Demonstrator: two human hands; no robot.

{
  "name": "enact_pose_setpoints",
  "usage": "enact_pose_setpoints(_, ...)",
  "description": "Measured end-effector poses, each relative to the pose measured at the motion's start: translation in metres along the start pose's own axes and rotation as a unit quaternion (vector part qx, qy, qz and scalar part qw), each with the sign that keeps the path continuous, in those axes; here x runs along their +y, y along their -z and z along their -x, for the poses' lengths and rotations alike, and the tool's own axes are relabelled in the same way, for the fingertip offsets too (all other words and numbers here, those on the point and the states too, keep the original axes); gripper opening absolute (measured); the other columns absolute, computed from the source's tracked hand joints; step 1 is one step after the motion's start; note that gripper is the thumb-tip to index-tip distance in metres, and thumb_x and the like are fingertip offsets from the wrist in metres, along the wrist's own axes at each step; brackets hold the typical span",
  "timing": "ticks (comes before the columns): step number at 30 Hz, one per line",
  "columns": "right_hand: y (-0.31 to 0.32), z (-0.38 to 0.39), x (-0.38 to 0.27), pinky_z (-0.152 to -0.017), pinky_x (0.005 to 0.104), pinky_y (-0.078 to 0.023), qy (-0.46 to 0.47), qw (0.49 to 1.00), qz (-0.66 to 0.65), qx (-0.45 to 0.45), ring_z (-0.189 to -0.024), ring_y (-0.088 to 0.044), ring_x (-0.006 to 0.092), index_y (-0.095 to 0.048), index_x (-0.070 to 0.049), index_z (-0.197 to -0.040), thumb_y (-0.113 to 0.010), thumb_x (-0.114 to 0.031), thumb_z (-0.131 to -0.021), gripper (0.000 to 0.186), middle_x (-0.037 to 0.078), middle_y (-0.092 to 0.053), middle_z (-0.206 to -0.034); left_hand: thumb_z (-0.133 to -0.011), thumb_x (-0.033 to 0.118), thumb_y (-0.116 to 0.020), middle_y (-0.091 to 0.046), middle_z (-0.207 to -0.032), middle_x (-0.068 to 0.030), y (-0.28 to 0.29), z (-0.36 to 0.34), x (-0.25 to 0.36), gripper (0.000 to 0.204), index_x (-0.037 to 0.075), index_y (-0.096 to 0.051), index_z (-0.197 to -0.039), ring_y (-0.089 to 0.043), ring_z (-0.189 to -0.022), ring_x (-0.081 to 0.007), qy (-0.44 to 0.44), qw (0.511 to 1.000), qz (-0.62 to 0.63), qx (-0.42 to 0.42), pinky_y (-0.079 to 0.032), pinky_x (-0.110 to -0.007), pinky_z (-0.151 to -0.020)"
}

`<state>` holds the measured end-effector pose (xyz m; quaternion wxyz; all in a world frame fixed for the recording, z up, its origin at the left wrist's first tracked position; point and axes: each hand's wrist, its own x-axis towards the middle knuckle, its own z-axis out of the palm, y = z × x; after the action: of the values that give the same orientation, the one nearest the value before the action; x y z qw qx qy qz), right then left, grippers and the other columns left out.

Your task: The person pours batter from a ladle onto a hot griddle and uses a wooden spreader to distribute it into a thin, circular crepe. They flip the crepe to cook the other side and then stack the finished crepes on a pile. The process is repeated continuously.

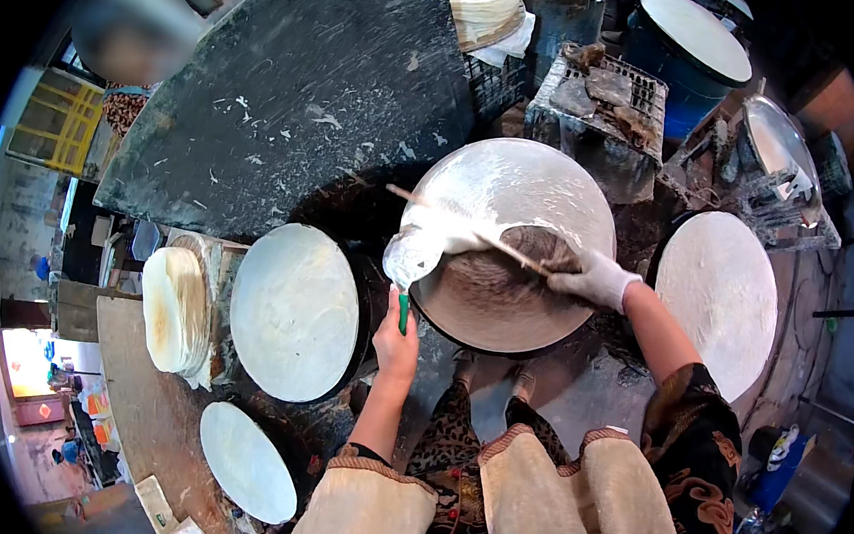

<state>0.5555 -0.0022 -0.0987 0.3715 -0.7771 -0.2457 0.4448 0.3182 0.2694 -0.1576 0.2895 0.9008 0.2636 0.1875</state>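
Note:
My left hand (pixel 396 347) is bare and closed round the green handle of a ladle (pixel 412 257). The ladle's white, batter-coated bowl is over the left edge of a large round griddle (pixel 505 323). In a white glove, my right hand (pixel 594 281) grips a thin wooden stick (pixel 516 255) that slants across the griddle toward the upper left. White batter (pixel 515 169) covers the far part of the griddle. Around the stick the near part looks brown and smeared by motion.
Round griddles with white sheets stand at left (pixel 295 313), lower left (pixel 248 464) and right (pixel 716 304). Stacked flat cakes (pixel 179 310) lie at left, more (pixel 481 10) at the back. A big dark board (pixel 331 89) fills the upper left; a person is beyond it.

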Motion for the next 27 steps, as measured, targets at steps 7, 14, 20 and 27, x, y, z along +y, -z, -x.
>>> enact_pose_setpoints(7, 0.073, -0.028, 0.027, -0.069, 0.0245, -0.047, -0.012, 0.998, -0.049, 0.025, -0.072, -0.058, 0.0096, -0.065, -0.004, -0.11, -0.07, -0.027, -0.078, 0.04, 0.003, -0.066, -0.09, -0.084, 0.008, -0.06, -0.062, -0.108, -0.0212, 0.015, 0.05, -0.008, 0.048, 0.004, -0.047, -0.13, -0.065, -0.088, -0.0293, 0.004, 0.999, 0.013, 0.03, -0.049, -0.032, -0.072)
enact_pose_setpoints(14, 0.045, -0.034, 0.0, -0.083, 0.028, -0.045, -0.003, 0.993, 0.076, -0.089, -0.088, -0.058, 0.0163, -0.063, -0.002, -0.112, -0.071, -0.033, -0.077, 0.048, 0.009, -0.066, -0.098, -0.08, 0.006, -0.064, -0.062, -0.091, -0.0234, 0.019, 0.081, 0.01, 0.05, 0.007, -0.05, -0.128, -0.064, -0.075, -0.0344, 0.024, 1.0, 0.013, 0.007, -0.049, -0.035, -0.065)
enact_pose_setpoints(20, 0.089, -0.037, -0.009, -0.062, 0.0243, -0.048, -0.053, 0.998, 0.002, -0.043, -0.068, -0.056, 0.0091, -0.067, -0.003, -0.104, -0.071, -0.027, -0.077, 0.036, 0.001, -0.066, -0.084, -0.077, 0.002, -0.064, -0.06, -0.08, -0.0177, 0.032, 0.106, 0.012, 0.054, 0.009, -0.05, -0.129, -0.061, -0.068, -0.0348, -0.048, 0.997, 0.028, -0.056, -0.049, -0.037, -0.059)
enact_pose_setpoints(27, 0.072, -0.046, -0.029, -0.074, 0.0256, -0.047, -0.105, 0.975, 0.102, -0.165, -0.08, -0.056, 0.0098, -0.064, -0.007, -0.111, -0.073, -0.032, -0.077, 0.043, 0.001, -0.066, -0.089, -0.072, -0.001, -0.068, -0.063, -0.08, -0.0162, 0.047, 0.106, 0.026, 0.053, 0.006, -0.056, -0.122, -0.064, -0.067, -0.024, -0.124, 0.976, 0.141, -0.105, -0.049, -0.028, -0.061)
